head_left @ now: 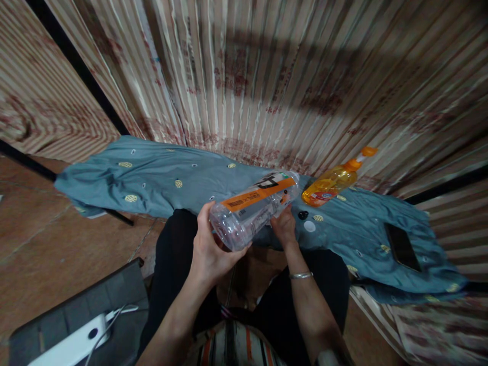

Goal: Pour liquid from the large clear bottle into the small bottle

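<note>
A large clear plastic bottle (263, 203) with an orange, grey and white label lies tilted in front of me, its base toward my left. My left hand (213, 244) is wrapped around the base end, thumb below and fingers above. My right hand (284, 223), with a silver bracelet at the wrist, is closed against the lower side near the other end; its fingertips are partly hidden by the bottle. Just right of it, a small black object (303, 215) and a white round disc (309, 226) lie on the blue-green cloth (160, 178).
An orange pump bottle (330, 185) of yellow liquid leans at the cloth's back edge. A dark phone (402, 246) lies on the right. A white power bank (76, 340) with a cable rests on a dark stool (118, 290) at lower left. A patterned curtain (244, 91) hangs behind.
</note>
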`<state>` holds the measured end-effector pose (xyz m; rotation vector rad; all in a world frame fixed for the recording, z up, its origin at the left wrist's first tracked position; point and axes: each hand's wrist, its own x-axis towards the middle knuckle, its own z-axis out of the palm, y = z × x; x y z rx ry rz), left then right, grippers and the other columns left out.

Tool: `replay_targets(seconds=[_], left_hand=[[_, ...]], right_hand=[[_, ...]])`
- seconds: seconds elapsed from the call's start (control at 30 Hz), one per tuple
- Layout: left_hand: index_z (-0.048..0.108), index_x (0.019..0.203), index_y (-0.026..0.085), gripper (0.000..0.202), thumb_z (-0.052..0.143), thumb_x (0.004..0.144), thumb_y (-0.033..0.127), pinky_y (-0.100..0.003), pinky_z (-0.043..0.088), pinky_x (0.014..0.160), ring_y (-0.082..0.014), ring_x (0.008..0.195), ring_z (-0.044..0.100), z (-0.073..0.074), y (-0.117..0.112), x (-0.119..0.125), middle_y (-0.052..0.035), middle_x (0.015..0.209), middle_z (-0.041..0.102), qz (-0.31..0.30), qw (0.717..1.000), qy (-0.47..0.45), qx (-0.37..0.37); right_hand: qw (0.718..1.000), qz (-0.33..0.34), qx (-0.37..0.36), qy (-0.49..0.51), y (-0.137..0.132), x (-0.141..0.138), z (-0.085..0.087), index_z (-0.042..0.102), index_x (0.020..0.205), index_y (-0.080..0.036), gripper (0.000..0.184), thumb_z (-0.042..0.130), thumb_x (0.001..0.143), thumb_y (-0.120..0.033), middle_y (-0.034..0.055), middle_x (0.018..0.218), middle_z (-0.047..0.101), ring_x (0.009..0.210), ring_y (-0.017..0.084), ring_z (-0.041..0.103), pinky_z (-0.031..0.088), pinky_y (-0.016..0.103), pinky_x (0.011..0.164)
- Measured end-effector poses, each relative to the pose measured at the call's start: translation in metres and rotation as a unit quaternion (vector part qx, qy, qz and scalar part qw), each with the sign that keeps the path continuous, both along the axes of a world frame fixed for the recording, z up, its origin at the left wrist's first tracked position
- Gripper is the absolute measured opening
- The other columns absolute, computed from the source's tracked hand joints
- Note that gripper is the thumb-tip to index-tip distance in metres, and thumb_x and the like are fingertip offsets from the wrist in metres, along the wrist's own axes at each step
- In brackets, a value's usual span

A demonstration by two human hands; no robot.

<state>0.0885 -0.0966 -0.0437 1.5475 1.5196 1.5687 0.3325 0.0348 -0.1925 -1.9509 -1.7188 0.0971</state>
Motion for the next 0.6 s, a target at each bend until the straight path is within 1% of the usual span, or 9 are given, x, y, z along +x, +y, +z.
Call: replay_targets(seconds=[0.1,0.13,0.23,0.27,0.33,0.5,0.53,0.6], left_hand=[[0.041,0.155,0.027,0.109,0.101,0.065,0.033,-0.036,0.074,0.082,-0.0294,0.113,0.083,0.0,0.0,0.0,-0.0098,0.137,0.073,0.001,1.0,0.004,-0.009],[0.041,0.155,0.027,0.109,0.101,0.065,0.034,-0.035,0.074,0.081,-0.0291,0.112,0.083,0.0,-0.001,0.0,-0.0097,0.137,0.073,0.001,1.0,0.005,-0.011],[0.041,0.155,0.027,0.108,0.101,0.065,0.034,-0.035,0.074,0.081,-0.0288,0.111,0.083,0.0,-0.001,0.0,-0.0095,0.137,0.073,0.001,1.0,0.006,-0.009],[0.041,0.155,0.027,0.108,0.101,0.065,0.034,-0.035,0.074,0.081,-0.0288,0.111,0.083,0.0,-0.001,0.0,-0.0096,0.137,0.073,0.002,1.0,0.006,-0.006],[0.042,0.154,0.027,0.107,0.101,0.065,0.034,-0.035,0.074,0.081,-0.0288,0.11,0.083,0.0,-0.001,0.0,-0.0097,0.136,0.073,0.004,1.0,0.007,-0.003],[0.043,0.153,0.026,0.104,0.1,0.066,0.036,-0.035,0.074,0.081,-0.0289,0.111,0.083,0.001,-0.001,-0.001,-0.0102,0.136,0.073,0.004,1.0,0.007,0.001],[0.043,0.153,0.026,0.104,0.099,0.066,0.037,-0.034,0.074,0.08,-0.0287,0.11,0.083,0.001,-0.001,-0.001,-0.0101,0.136,0.073,0.003,1.0,0.007,0.001],[0.042,0.154,0.025,0.104,0.099,0.068,0.037,-0.034,0.073,0.079,-0.0283,0.109,0.083,0.001,-0.001,0.0,-0.0099,0.135,0.074,0.001,1.0,0.007,0.0]], right_hand=[[0.999,-0.019,-0.016,0.032,-0.001,-0.003,0.004,0.043,0.158,0.004,0.081,0.065,0.097,-0.045,0.037,0.128,0.076,0.121,0.043,0.077,0.062,0.062,0.105],[0.999,-0.016,-0.013,0.038,-0.002,-0.003,0.004,0.043,0.159,0.002,0.081,0.065,0.097,-0.045,0.0361,0.127,0.076,0.12,0.043,0.077,0.062,0.063,0.104],[0.998,-0.006,0.004,0.056,-0.002,-0.002,0.006,0.043,0.162,-0.005,0.079,0.061,0.099,-0.048,0.0297,0.125,0.079,0.114,0.04,0.078,0.063,0.063,0.101],[0.998,-0.005,0.006,0.059,-0.002,-0.002,0.006,0.043,0.162,-0.006,0.078,0.06,0.099,-0.048,0.0288,0.124,0.079,0.112,0.039,0.078,0.063,0.062,0.1],[0.998,-0.01,0.0,0.058,-0.002,-0.003,0.009,0.045,0.161,-0.002,0.078,0.059,0.098,-0.047,0.0305,0.123,0.079,0.113,0.04,0.078,0.063,0.061,0.1],[0.998,-0.023,-0.035,0.046,-0.002,-0.009,0.015,0.044,0.154,0.014,0.083,0.059,0.095,-0.044,0.041,0.126,0.075,0.121,0.044,0.077,0.062,0.06,0.105],[0.998,-0.025,-0.034,0.044,-0.002,-0.008,0.015,0.044,0.153,0.014,0.083,0.058,0.095,-0.043,0.0412,0.126,0.075,0.121,0.044,0.077,0.061,0.06,0.106],[0.999,-0.025,-0.018,0.038,-0.002,-0.007,0.012,0.046,0.155,0.009,0.079,0.057,0.096,-0.042,0.0369,0.125,0.077,0.117,0.041,0.078,0.062,0.06,0.103]])
